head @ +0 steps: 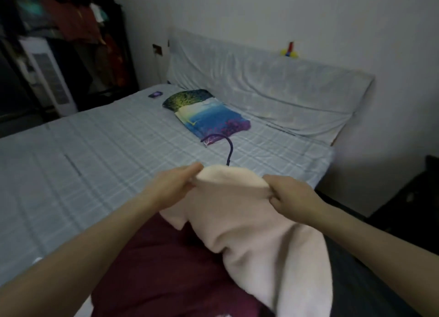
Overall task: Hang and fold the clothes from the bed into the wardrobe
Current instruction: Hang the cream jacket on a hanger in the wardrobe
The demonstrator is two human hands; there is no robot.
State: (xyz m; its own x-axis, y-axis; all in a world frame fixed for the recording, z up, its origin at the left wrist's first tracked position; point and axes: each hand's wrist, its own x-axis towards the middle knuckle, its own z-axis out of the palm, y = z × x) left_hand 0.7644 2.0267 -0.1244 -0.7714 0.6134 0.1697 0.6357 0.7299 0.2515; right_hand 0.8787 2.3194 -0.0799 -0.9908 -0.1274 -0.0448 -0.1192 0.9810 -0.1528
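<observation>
Left hand (174, 186), right hand (291, 197) pinching pale, seemingly pink garment (249, 221) above bed (107, 138)

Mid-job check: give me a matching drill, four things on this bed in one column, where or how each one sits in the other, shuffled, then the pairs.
Things:
1. pale pink garment
2. maroon cloth
3. colourful folded cloth
4. small dark phone-like item

Places or states:
A. flat on the sheet near the bed's far left edge
B. pinched at its top edge by the left hand and right hand
C. lying by the covered headboard
D. bunched under the lifted garment, nearest the camera

Pairs: 1-B, 2-D, 3-C, 4-A
</observation>
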